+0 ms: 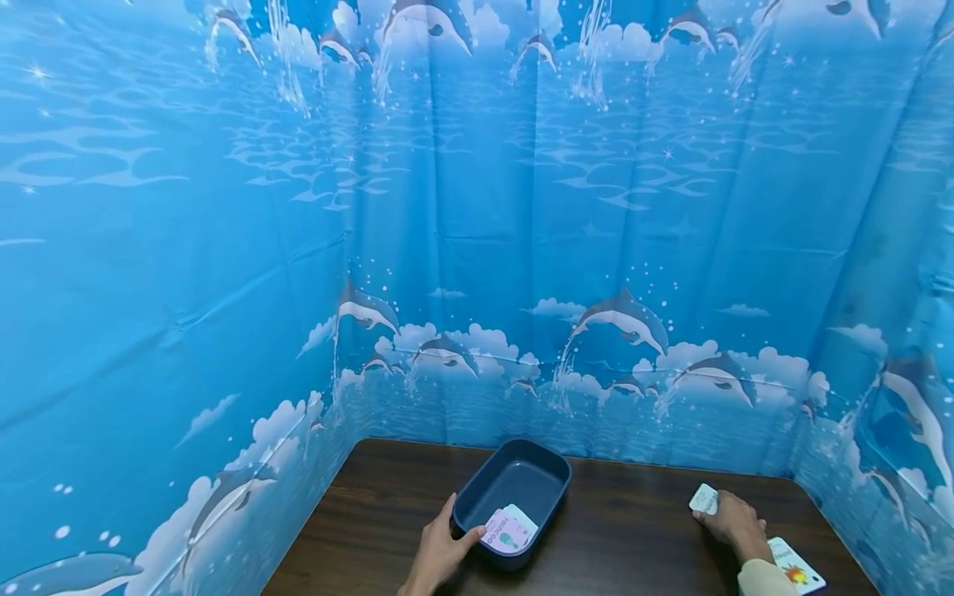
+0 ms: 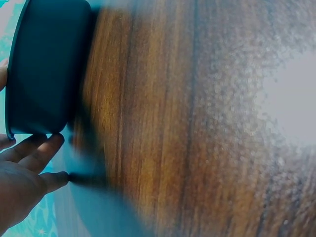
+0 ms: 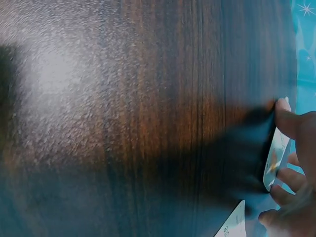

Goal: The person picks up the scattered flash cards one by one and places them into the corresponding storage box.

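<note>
My left hand [image 1: 438, 548] holds the near left side of a dark blue rectangular tub [image 1: 523, 484], thumb over the rim and fingers against the outer wall. Inside the tub's near end lie overlapping picture cards [image 1: 507, 531], the top one pink with a green picture and the print "raincoat" partly readable. Over at the right, my right hand [image 1: 734, 523] pinches a pale card [image 1: 704, 498] between thumb and fingers. In the right wrist view this card [image 3: 276, 157] is tilted, one edge close to the table. Another white card [image 1: 796, 566] with an orange picture lies beside the right wrist, partly hidden by the sleeve.
Both hands work over a dark brown wood-grain table [image 1: 619, 530]. A blue curtain [image 1: 492, 248] printed with dolphins and clouds stands around its back and sides. Glare shows on the tabletop in both wrist views.
</note>
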`<state>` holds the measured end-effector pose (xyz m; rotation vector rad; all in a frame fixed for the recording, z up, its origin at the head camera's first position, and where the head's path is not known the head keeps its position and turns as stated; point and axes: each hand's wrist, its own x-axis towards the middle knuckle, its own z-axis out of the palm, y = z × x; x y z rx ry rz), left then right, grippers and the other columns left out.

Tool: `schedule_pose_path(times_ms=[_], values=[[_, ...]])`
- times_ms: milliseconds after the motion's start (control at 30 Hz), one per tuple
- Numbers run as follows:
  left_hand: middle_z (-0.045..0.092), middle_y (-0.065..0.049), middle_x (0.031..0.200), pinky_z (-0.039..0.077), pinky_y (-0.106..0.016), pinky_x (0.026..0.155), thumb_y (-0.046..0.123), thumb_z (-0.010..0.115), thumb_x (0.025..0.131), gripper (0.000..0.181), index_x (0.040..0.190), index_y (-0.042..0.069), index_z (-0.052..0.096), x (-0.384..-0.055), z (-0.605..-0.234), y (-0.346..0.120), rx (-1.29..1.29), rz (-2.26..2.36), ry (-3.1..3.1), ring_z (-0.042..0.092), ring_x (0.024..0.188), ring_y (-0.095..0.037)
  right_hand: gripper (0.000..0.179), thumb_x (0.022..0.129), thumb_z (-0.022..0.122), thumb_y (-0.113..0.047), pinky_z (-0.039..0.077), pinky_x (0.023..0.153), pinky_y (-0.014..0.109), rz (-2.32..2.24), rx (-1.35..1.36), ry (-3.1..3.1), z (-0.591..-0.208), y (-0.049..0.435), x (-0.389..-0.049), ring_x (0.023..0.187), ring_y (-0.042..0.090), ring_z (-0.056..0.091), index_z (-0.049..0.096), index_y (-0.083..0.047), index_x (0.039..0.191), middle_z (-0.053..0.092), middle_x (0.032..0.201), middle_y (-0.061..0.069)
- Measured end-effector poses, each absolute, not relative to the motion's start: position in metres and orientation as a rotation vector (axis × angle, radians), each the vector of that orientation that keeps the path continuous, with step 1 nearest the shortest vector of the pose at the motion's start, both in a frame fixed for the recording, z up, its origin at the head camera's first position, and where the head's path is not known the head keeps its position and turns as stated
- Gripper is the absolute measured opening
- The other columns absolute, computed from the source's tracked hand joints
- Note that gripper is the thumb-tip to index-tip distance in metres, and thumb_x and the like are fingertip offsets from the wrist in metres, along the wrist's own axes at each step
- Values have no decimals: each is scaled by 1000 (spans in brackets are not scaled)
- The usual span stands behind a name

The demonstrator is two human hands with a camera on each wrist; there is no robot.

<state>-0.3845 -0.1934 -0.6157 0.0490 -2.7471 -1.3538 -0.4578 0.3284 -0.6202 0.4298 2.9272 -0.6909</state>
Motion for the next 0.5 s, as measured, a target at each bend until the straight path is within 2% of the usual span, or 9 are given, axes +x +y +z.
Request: schedule_pose_path(times_ms=[133, 367, 500], values=[[54, -42, 149, 52, -69, 104, 44, 83, 94, 96, 160, -11, 38, -385, -616, -193, 58, -1354, -2741, 60, 133, -56, 84, 95, 81, -33, 42, 108, 74, -661, 426, 2949, -623, 329, -459, 123, 63, 53, 41, 24, 142, 51, 136, 47], [54, -42, 149, 52, -69, 104, 45, 83, 94, 98, 160, -11, 38, -385, -617, -194, 59, -1361, -2753, 61, 132, -56, 85, 94, 82, -36, 44, 107, 73, -645, 466, 2951, -622, 327, -457, 121, 61, 54, 42, 23, 141, 55, 128, 45], [55, -43, 148, 53, -68, 103, 46, 83, 95, 98, 159, -12, 38, -385, -618, -195, 27, -1357, -2742, 62, 131, -55, 77, 96, 80, -32, 44, 107, 73, -641, 442, 2960, -621, 329, -455, 122, 62, 53, 45, 23, 138, 55, 127, 45]])
